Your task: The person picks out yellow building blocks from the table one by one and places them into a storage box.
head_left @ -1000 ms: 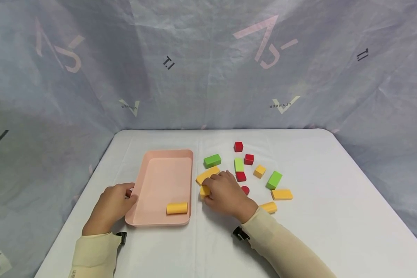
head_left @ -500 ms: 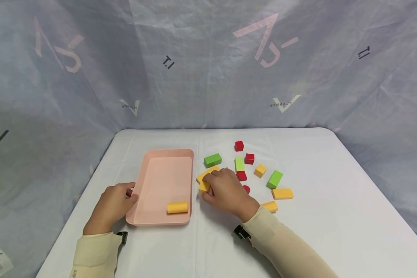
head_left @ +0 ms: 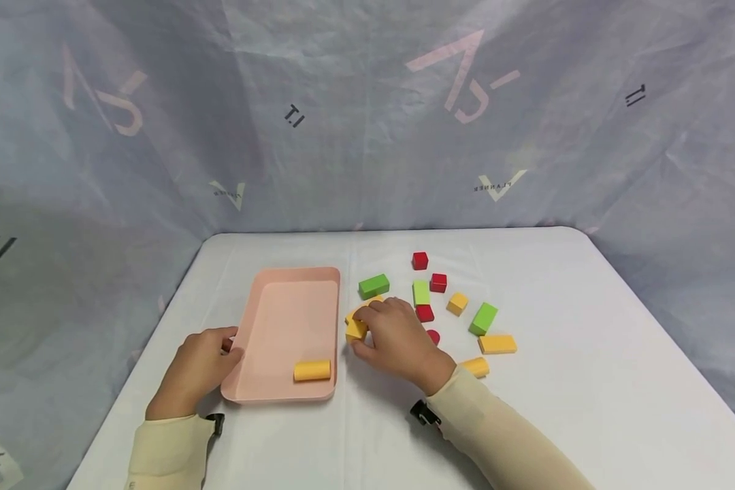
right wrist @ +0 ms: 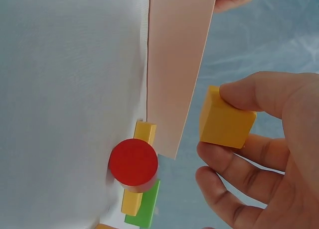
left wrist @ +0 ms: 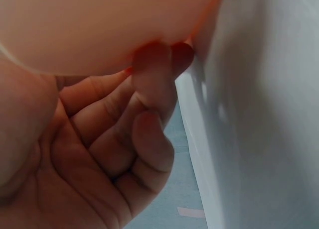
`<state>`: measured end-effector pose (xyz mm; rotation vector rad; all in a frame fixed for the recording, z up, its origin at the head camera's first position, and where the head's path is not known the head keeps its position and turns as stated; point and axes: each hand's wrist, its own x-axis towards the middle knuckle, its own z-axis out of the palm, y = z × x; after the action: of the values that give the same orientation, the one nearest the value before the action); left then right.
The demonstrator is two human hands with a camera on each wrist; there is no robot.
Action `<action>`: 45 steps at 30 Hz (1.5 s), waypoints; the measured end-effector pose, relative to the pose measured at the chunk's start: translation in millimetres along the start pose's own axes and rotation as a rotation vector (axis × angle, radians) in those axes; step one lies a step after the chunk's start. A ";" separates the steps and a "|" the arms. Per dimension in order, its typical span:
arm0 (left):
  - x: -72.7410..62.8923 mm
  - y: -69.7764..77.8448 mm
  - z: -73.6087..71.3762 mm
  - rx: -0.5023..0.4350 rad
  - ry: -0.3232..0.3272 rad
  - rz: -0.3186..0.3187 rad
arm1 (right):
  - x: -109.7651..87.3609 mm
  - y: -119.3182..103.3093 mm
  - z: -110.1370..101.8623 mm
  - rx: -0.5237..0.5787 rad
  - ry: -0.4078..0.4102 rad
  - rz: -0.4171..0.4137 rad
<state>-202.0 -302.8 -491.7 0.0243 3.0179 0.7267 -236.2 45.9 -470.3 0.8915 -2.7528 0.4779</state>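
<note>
My left hand [head_left: 197, 367] grips the left rim of a pink tray [head_left: 290, 272], with fingers curled under the edge in the left wrist view. Inside the tray, near its front right corner, lies a yellow cylinder [head_left: 312, 371]. Just right of the tray, my right hand [head_left: 398, 344] pinches a yellow cube [right wrist: 227, 118] between thumb and fingers, raised off the table in the right wrist view. A flat yellow block [head_left: 373, 299] lies beyond that hand, partly hidden by it. Close by is a red cylinder [right wrist: 133, 162], mostly covered by the hand in the head view.
Right of the tray lie green blocks [head_left: 374, 286], a light green block [head_left: 421, 292], red cubes [head_left: 420, 260], a red block [head_left: 425, 313], another yellow cube [head_left: 457, 303], a yellow slab [head_left: 497, 344] and a second yellow cylinder [head_left: 476, 367]. Grey fabric [head_left: 367, 136] walls the white table.
My right hand has lifted the yellow cube and shifted it slightly left, closer to the tray. The left hand stays on the tray's rim.
</note>
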 end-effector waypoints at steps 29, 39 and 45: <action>0.1 -1.8 -1.8 -0.002 0.002 0.012 | 3.5 -16.8 3.8 0.013 0.012 -0.062; 0.8 0.1 -1.7 -0.006 0.008 0.006 | 7.4 -21.3 5.0 0.010 0.017 -0.083; 0.6 0.6 -1.7 -0.008 0.000 -0.002 | 9.8 -24.6 5.3 0.012 0.022 -0.091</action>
<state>-202.7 -303.1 -490.0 0.0215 3.0146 0.7392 -229.8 20.0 -466.5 1.0035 -2.6783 0.4849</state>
